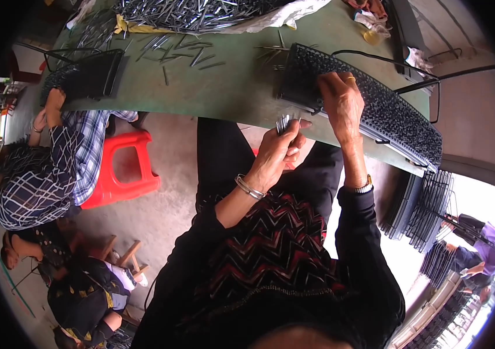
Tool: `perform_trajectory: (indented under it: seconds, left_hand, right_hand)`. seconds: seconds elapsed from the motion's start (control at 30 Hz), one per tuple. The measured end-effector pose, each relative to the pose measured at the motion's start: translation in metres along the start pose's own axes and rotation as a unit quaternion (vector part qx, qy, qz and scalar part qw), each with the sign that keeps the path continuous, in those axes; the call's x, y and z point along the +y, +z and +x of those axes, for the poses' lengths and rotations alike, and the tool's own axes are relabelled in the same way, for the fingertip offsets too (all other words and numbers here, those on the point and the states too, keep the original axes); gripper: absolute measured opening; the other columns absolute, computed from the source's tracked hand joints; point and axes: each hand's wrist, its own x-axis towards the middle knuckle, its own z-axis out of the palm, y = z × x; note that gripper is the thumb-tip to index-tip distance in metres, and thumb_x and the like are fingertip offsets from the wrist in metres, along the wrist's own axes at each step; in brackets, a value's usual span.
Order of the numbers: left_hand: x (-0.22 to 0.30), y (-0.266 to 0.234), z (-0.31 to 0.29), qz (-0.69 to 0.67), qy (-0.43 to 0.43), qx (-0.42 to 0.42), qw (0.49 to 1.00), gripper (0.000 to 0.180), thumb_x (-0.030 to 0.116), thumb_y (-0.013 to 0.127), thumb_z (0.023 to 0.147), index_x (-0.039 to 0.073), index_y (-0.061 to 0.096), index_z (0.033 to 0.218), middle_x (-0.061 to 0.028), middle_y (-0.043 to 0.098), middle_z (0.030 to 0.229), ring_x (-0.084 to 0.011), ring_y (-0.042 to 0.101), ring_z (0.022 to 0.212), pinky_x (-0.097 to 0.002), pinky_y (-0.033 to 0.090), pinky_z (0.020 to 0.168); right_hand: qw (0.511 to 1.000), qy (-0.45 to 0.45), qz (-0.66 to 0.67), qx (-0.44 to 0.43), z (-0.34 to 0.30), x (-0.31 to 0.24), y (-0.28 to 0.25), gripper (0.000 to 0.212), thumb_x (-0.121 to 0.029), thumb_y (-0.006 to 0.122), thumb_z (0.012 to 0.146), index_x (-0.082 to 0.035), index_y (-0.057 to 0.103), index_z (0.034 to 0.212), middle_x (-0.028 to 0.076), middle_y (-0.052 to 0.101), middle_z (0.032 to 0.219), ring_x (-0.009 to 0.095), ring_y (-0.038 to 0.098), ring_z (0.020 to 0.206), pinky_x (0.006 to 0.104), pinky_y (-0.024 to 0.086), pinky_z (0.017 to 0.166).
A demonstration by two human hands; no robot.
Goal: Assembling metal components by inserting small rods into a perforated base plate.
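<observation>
My left hand [273, 156], with metal bangles at its wrist, is closed round a small bundle of thin silvery metal rods [283, 124]. Their ends stick up past my fingers, just off the table's near edge. My right hand [344, 106] reaches down onto a long black rack [397, 121], its fingers bent and drawn together. Whatever the right fingertips hold is hidden behind the hand. The rack's top is dotted with many small holes or pin ends, and it lies slantwise along the table's right side.
A large heap of metal rods [192, 13] lies on a sheet at the table's far side, with loose rods [198, 55] scattered before it. Another person works at a second black rack [93, 74] on the left. A red stool [128, 189] and stacked racks [404, 203] stand below table height.
</observation>
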Motion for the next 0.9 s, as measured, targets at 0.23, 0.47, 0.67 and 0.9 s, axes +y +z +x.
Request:
perform_trajectory:
  seconds: [0.23, 0.47, 0.67, 0.9]
  left_hand:
    - [0.004, -0.008, 0.001, 0.007, -0.01, -0.007, 1.0, 0.034, 0.031, 0.05, 0.097, 0.0, 0.058, 0.11, 0.0032, 0.043, 0.063, -0.0025, 0.03, 0.046, -0.0203, 0.023, 0.038]
    - [0.006, -0.009, 0.006, 0.009, -0.025, -0.019, 0.999, 0.034, 0.031, 0.05, 0.097, 0.0, 0.058, 0.11, 0.0047, 0.04, 0.062, -0.0021, 0.028, 0.045, -0.0199, 0.02, 0.039]
    - [0.005, -0.011, 0.008, 0.018, -0.032, -0.022, 0.999, 0.035, 0.029, 0.051, 0.096, -0.001, 0.057, 0.115, 0.005, 0.041, 0.063, -0.0022, 0.029, 0.046, -0.0194, 0.021, 0.04]
    - [0.005, -0.01, 0.009, 0.008, -0.023, -0.019, 1.0, 0.04, 0.033, 0.052, 0.096, -0.002, 0.056, 0.116, 0.0052, 0.039, 0.063, -0.0026, 0.029, 0.047, -0.0195, 0.021, 0.04]
  right_hand:
    - [1.0, 0.006, -0.019, -0.002, -0.003, -0.007, -0.001, 0.009, -0.018, 0.066, 0.082, -0.013, 0.068, 0.09, 0.006, 0.059, 0.086, 0.026, 0.061, 0.077, 0.0364, 0.049, 0.066]
    - [0.999, -0.016, -0.028, -0.006, 0.002, -0.005, 0.001, 0.01, -0.017, 0.066, 0.082, -0.012, 0.068, 0.09, 0.005, 0.058, 0.084, 0.026, 0.061, 0.076, 0.036, 0.048, 0.066]
    - [0.999, -0.04, 0.022, -0.023, -0.003, 0.0, 0.001, 0.008, -0.013, 0.065, 0.082, -0.012, 0.067, 0.089, 0.006, 0.058, 0.084, 0.025, 0.061, 0.076, 0.0351, 0.048, 0.065]
    - [1.0, -0.006, -0.012, 0.013, -0.002, -0.01, 0.008, 0.009, -0.015, 0.066, 0.082, -0.013, 0.068, 0.09, 0.005, 0.058, 0.082, 0.024, 0.06, 0.073, 0.0345, 0.048, 0.064]
